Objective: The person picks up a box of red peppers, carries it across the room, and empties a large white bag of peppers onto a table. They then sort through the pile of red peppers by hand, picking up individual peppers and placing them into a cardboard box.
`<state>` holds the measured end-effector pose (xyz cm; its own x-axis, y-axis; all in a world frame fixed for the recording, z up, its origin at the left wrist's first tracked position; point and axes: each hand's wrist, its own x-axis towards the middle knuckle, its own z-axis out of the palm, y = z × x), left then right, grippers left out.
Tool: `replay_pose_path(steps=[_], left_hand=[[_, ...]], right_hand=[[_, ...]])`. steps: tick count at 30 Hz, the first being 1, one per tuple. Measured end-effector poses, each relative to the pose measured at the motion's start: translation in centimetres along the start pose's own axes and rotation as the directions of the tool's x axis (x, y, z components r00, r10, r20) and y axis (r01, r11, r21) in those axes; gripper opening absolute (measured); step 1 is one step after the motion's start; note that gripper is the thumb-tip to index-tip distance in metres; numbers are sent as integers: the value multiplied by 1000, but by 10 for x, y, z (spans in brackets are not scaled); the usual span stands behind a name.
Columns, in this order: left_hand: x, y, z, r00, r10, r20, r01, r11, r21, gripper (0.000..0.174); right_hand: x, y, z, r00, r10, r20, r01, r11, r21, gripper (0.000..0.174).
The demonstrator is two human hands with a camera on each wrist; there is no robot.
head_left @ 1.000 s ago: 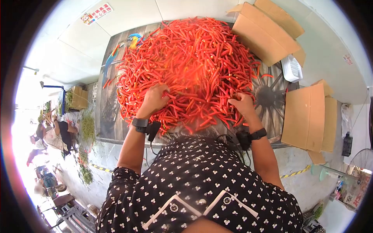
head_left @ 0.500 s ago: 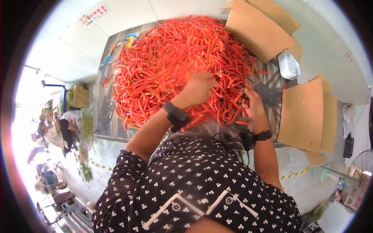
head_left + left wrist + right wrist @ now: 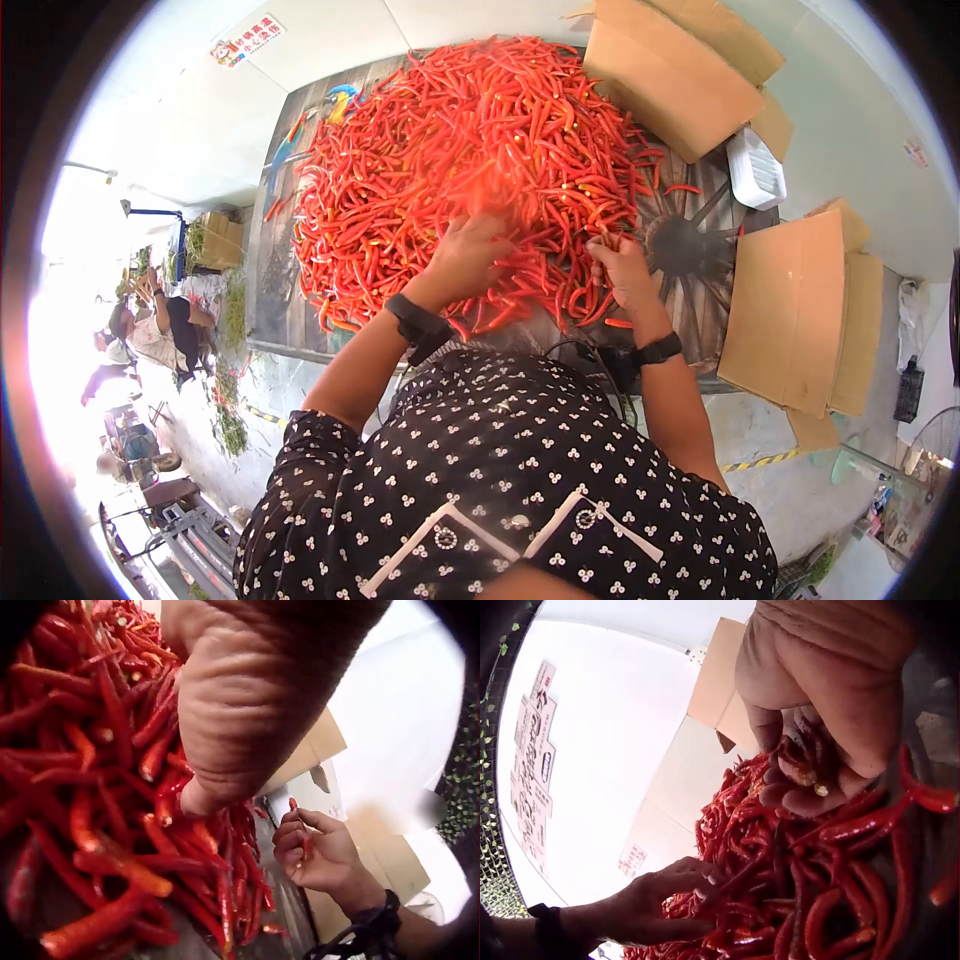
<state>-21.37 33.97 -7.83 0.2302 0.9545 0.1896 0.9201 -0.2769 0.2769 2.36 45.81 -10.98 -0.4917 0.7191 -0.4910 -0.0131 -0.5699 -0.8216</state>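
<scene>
Hundreds of red chillies (image 3: 470,130) lie heaped on the surface (image 3: 690,300). Sorting seems under way: the right hand (image 3: 618,268) has its grip clamped on one chilli (image 3: 306,844) at the heap's near edge, while the left hand (image 3: 470,255) rests loose-fingered on the heap. Next, that chilli probably needs setting aside. The red characters on the sign (image 3: 244,37) are too small to read.

1. Stretches the bare left forearm (image 3: 360,375) forward and inward, elbow bent.
2. Lays the left hand (image 3: 470,252) palm down, fingers relaxed and almost straight, gripping nothing.
3. Holds the bare right forearm (image 3: 685,420) close to the torso, angled forward.
4. Curls the right hand (image 3: 618,268) inward, bent fingers (image 3: 289,836) pinching a slim red chilli pepper (image 3: 305,846).
5. Sets the 2 hands side by side, near but not touching.
</scene>
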Motion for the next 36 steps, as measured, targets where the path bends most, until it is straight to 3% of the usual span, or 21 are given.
replay_pose_path(steps=[2, 3, 4, 6, 10, 12, 16, 18, 19, 20, 21, 22, 24, 25, 28, 30, 31, 32, 33, 34, 36], left_hand=[[-3, 1, -1, 1000, -23, -17, 23, 999, -24, 22], [-3, 1, -2, 998, -43, -36, 41, 998, -46, 22], [-3, 2, -2, 998, -50, -40, 48, 998, -48, 22], [-1, 4, 0, 999, -49, -7, 49, 999, -16, 21], [3, 7, 10, 999, -27, -47, 27, 1000, -3, 21], [6, 8, 13, 999, -42, 6, 42, 999, -8, 20], [9, 13, 17, 999, -38, 0, 38, 999, 13, 18], [11, 16, 12, 997, -53, 54, 52, 998, 20, 17], [11, 16, 11, 997, -53, 53, 52, 998, 21, 17], [9, 16, 9, 997, -64, 40, 65, 998, -13, 16], [7, 16, 8, 997, -78, 30, 79, 996, -49, 16], [7, 15, 8, 996, -80, 31, 81, 995, -50, 16], [7, 14, 8, 992, -125, 31, 127, 987, -96, 16], [8, 15, 8, 992, -125, 31, 127, 987, -96, 16], [19, 23, 11, 996, -34, -85, 26, 995, -98, 21], [28, 28, 14, 977, 139, -162, -147, 988, -37, 28], [31, 31, 15, 977, 142, -161, -149, 988, -36, 28], [35, 35, 16, 987, 134, -85, -137, 990, -29, 29], [36, 36, 15, 992, 124, -10, -124, 992, -18, 31], [35, 34, 17, 992, 126, -12, -126, 992, -14, 31], [29, 26, 25, 995, 96, -33, -94, 994, 56, 29]], right_hand=[[20, 15, 0, 961, -267, -74, 172, 783, -598, 14], [27, 24, 3, 861, -504, -76, 295, 615, -731, 24], [26, 20, 10, 862, -501, -70, 296, 611, -734, 24], [23, 11, 22, 819, -570, -73, 195, 394, -898, 33], [25, 12, 33, 789, -612, -52, 226, 367, -902, 36], [11, -7, 48, 868, -485, -106, 149, 458, -876, 33], [24, 1, 41, 847, -522, -96, 164, 429, -888, 31], [43, 18, 18, 888, -453, -73, 280, 661, -696, 26], [39, 15, 11, 888, -455, -73, 281, 661, -696, 26], [30, 9, 6, 942, -305, -142, 225, 884, -410, 23], [21, 5, 0, 979, -133, -153, 123, 990, -72, 20], [15, 2, -9, 980, -131, -153, 121, 990, -73, 20], [1, -2, -24, 989, -142, 47, 125, 957, 260, 15], [-16, -12, -13, 996, -92, 14, 82, 941, 327, 12], [-33, -14, -3, 997, 9, 74, -18, 993, 118, 13], [-8, 18, -14, 991, 28, 134, -30, 999, 13, 10], [-5, 28, -5, 978, -176, 115, 205, 919, -336, 11], [-5, 31, 7, 916, -364, 168, 383, 670, -636, 12], [-7, 31, 15, 853, -486, 191, 427, 438, -791, 18], [-12, 24, 26, 850, -491, 192, 430, 436, -790, 18], [-19, 9, 42, 916, -338, 215, 269, 122, -955, 22]])
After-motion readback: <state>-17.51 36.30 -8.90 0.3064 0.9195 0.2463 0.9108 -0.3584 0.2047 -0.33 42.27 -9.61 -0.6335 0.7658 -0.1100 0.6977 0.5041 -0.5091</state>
